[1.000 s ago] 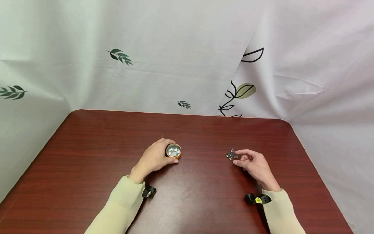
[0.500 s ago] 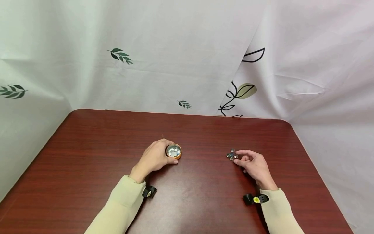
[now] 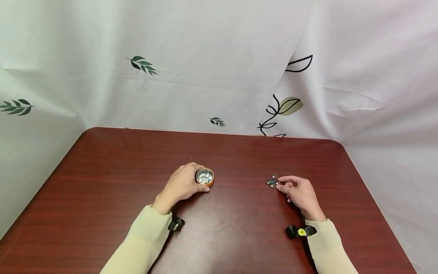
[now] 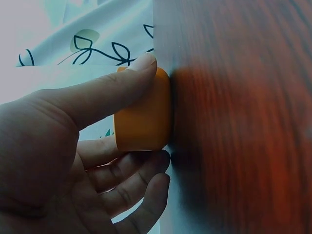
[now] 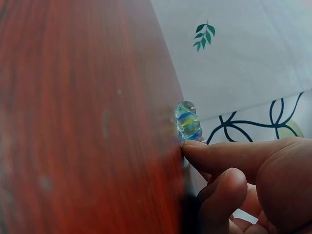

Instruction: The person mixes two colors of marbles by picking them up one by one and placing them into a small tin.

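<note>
My left hand (image 3: 180, 184) grips a small round orange cup (image 4: 144, 117) with a shiny, silvery inside. The cup stands upright at the table's middle, thumb on its near side and fingers around the far side. Farther right lies a tight cluster of clear glass marbles (image 3: 272, 181) with blue and yellow swirls, also seen in the right wrist view. At the cluster's right edge, my right hand (image 3: 301, 195) pinches one marble between thumb and forefinger, its other fingers curled in. In the right wrist view the thumb (image 5: 229, 155) hides part of that marble.
A dark red wood-grain table (image 3: 219, 239) lies under both hands. White cloth (image 3: 191, 57) with leaf prints hangs behind it and at both sides. Each wrist wears a black camera strap, the right one (image 3: 301, 231) close to the tabletop.
My right thumb has moved toward the forefinger, narrowing the gap around the rightmost marble. The left hand and the cup have stayed in place; the head view has shifted slightly.
</note>
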The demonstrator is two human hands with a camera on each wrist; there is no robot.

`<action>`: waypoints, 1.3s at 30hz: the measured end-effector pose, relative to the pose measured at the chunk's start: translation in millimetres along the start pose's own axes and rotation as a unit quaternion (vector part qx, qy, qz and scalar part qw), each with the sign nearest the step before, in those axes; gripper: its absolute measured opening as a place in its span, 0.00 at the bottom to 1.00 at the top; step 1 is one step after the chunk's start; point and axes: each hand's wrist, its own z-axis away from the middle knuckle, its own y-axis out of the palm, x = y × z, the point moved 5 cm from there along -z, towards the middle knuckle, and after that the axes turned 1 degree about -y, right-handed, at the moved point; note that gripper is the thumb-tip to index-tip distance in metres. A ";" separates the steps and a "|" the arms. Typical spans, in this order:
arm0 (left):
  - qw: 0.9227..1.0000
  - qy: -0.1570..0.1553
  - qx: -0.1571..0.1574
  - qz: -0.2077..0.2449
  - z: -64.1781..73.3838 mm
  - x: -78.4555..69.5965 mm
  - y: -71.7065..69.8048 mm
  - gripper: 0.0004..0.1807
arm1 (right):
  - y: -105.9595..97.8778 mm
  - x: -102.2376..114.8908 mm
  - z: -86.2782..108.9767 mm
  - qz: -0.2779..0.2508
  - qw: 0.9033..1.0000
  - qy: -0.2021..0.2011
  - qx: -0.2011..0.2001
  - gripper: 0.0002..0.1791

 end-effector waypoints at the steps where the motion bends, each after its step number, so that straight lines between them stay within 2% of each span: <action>1: 1.000 0.000 0.001 0.000 0.4 -0.2 0.3 0.32 | 0.0 -0.1 0.3 0.001 1.000 0.001 0.000 0.17; 9: 1.000 -0.005 0.001 0.001 2.7 -0.5 2.7 0.31 | 0.4 -3.4 1.3 0.002 1.000 -0.001 0.002 0.17; 16: 1.000 -0.008 0.004 0.003 2.6 0.6 3.9 0.32 | 0.1 -6.7 2.0 0.005 1.000 0.015 -0.005 0.14; 29: 1.000 -0.004 0.000 -0.006 -0.6 2.5 0.2 0.33 | -1.2 0.0 1.0 -0.014 0.999 -0.001 -0.031 0.16; 39: 1.000 -0.003 0.002 -0.005 -0.3 0.9 -0.2 0.33 | -1.7 3.7 3.4 -0.009 0.999 -0.009 -0.045 0.14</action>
